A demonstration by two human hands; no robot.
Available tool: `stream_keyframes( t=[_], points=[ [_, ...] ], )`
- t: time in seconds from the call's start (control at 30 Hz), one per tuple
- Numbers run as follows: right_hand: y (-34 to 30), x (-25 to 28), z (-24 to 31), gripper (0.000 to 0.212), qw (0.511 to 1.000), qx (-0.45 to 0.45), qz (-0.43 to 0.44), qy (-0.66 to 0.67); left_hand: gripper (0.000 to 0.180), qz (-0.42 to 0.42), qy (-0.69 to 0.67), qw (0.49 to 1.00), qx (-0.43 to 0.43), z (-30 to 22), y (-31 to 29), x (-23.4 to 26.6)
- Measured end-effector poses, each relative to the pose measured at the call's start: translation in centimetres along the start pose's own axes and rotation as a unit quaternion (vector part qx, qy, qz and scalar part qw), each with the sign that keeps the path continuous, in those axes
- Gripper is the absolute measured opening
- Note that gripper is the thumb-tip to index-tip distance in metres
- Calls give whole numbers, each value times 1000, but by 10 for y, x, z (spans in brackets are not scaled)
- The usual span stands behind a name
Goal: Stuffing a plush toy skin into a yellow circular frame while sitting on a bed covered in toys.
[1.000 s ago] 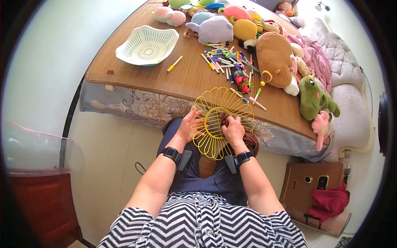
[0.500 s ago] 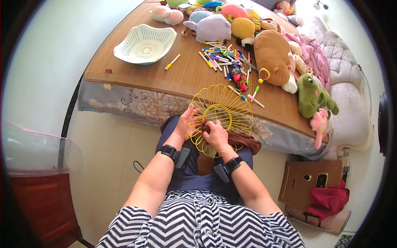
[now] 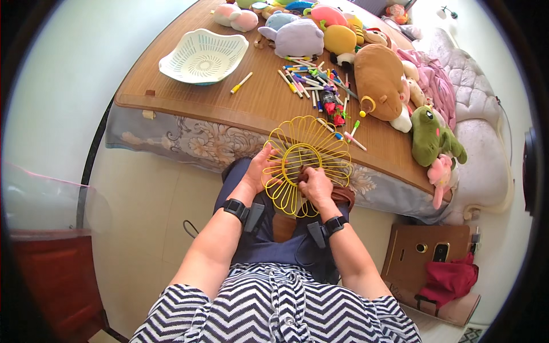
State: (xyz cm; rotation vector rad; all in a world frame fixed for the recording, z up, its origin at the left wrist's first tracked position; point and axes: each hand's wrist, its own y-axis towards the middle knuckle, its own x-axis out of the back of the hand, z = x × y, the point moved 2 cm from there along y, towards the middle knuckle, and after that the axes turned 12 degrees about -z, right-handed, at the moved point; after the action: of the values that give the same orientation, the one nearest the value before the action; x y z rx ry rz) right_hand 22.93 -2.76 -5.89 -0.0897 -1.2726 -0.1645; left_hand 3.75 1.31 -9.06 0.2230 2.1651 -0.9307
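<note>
A yellow wire basket (image 3: 301,145), shaped like a flower with looped petals round a ring, is held above my lap at the table's front edge. My left hand (image 3: 255,170) grips its left side, fingers behind the wires and thumb in front. Over the ring's lower right, my right hand (image 3: 318,186) is closed in a pinch on a dark brown cloth (image 3: 344,195). Part of that cloth sticks out from under the right hand, on my right thigh; the rest is hidden by the hand and the wires.
On the wooden-topped table (image 3: 189,108) stand a white strainer basket (image 3: 226,52), scattered marker pens (image 3: 303,80) and red artificial roses (image 3: 337,114). Several plush toys (image 3: 380,80) line the far and right sides. A brown safe-like box (image 3: 409,248) sits at lower right.
My right hand has shifted right across the ring, pinching the brown cloth. Less cloth shows beyond the hand. My left hand keeps its hold on the wire basket.
</note>
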Motion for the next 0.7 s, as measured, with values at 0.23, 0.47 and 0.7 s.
stream_keyframes(
  t=[0.23,0.47,0.7],
  points=[
    [-11,-10,33,30,995,61,12,74,51,12,-23,1000,2,-1,0,0],
    [15,10,-17,22,993,46,-36,-103,77,0,6,1000,-2,2,4,4],
    [15,6,-13,22,999,-27,-22,-30,67,-1,1,1000,1,1,3,5]
  ],
)
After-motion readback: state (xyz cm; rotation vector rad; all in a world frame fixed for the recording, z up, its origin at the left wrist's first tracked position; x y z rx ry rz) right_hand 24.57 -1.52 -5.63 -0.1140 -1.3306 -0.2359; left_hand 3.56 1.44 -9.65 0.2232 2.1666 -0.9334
